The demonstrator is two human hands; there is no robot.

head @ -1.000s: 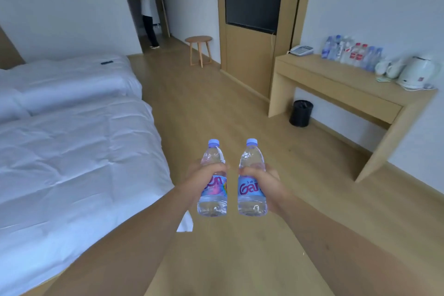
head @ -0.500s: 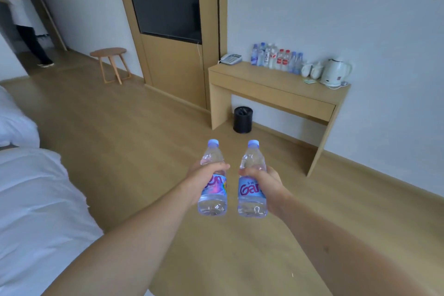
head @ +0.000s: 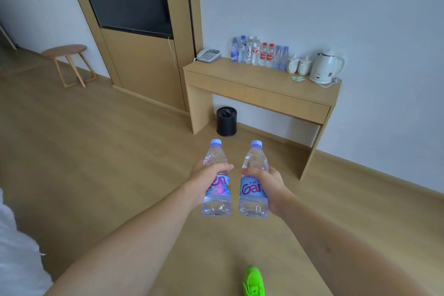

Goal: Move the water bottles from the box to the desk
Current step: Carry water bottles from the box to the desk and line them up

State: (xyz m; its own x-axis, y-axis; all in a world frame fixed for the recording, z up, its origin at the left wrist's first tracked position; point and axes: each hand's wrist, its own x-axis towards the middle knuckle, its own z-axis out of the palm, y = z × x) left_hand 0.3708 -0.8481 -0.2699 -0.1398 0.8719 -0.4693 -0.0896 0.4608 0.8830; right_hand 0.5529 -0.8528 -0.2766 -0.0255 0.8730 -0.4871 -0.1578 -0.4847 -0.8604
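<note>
Stretching across the room is a wood floor [head: 96, 151], with the desk [head: 259, 79] standing against the white wall [head: 312, 7], carrying a row of bottles [head: 260, 54], kettle [head: 324, 67] and phone [head: 209, 55]. Left hand [head: 206, 179] is gripping one water bottle [head: 216, 199], right hand [head: 269, 182] another [head: 253, 197], both upright, side by side above the floor, well apart from the desk.

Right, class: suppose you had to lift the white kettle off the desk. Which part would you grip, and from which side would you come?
Probably the handle, from the right. The kettle stands upright at the desk's right end, its looped handle facing right and its spout towards the cups on its left, so that side is crowded. Mind the cord at its base.
</note>
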